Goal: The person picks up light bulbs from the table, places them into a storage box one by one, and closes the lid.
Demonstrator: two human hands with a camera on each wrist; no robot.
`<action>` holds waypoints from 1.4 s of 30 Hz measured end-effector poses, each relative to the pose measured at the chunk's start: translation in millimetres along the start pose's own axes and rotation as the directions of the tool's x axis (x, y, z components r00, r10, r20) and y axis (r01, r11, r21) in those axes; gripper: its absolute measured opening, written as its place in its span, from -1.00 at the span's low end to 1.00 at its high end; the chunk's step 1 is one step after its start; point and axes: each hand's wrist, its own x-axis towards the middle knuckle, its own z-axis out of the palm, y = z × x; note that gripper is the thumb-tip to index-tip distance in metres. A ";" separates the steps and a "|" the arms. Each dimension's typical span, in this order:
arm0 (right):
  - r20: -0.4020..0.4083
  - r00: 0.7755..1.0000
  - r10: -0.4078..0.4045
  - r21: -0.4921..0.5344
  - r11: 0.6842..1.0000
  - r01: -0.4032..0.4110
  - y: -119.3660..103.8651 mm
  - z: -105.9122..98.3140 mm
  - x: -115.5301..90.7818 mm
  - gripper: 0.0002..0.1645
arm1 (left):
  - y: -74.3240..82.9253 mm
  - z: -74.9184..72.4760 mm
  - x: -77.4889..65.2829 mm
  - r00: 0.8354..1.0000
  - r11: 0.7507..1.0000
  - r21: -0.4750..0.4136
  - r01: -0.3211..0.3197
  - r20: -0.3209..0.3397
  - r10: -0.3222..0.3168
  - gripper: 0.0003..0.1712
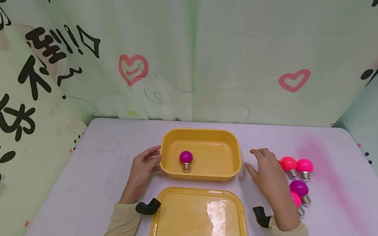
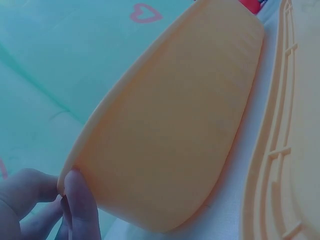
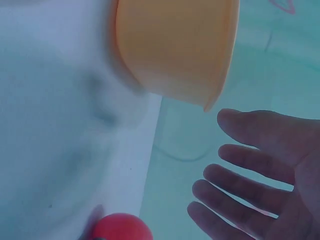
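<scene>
A yellow plastic box (image 1: pixel 210 177) stands on the table with one purple toy light bulb (image 1: pixel 186 157) lying in it. At its left end my left hand (image 1: pixel 143 167) pinches the rim between thumb and fingers, as the left wrist view also shows. My right hand (image 1: pixel 267 177) is in the air between the box and a group of bulbs, fingers spread and holding nothing. Beside that hand lie a red bulb (image 1: pixel 288 164), a pink bulb (image 1: pixel 305 165), a purple bulb (image 1: pixel 299 188) and another pink bulb (image 1: pixel 295 199), partly hidden by the wrist.
A yellow lid (image 1: pixel 183 226) lies flat in front of the box, close to the table's near side. The table (image 1: pixel 108 179) has a whitish cover with a pink smear at right. Pale green curtains (image 1: pixel 223 59) with drawings stand behind and at both sides.
</scene>
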 end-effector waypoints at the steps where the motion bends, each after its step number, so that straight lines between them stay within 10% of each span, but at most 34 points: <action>1: -0.008 1.000 0.001 -0.007 1.000 -0.001 2.5 0.0 -0.5 -0.47 | -0.1 -0.1 -0.1 1.000 1.000 0.001 0.001 0.000 -0.001 -0.58; 42: 0.105 0.984 0.145 -0.063 0.988 -0.139 51.0 0.0 -2.1 -0.41 | 0.7 0.0 -0.2 1.000 1.000 0.005 0.010 -0.002 -0.010 -0.56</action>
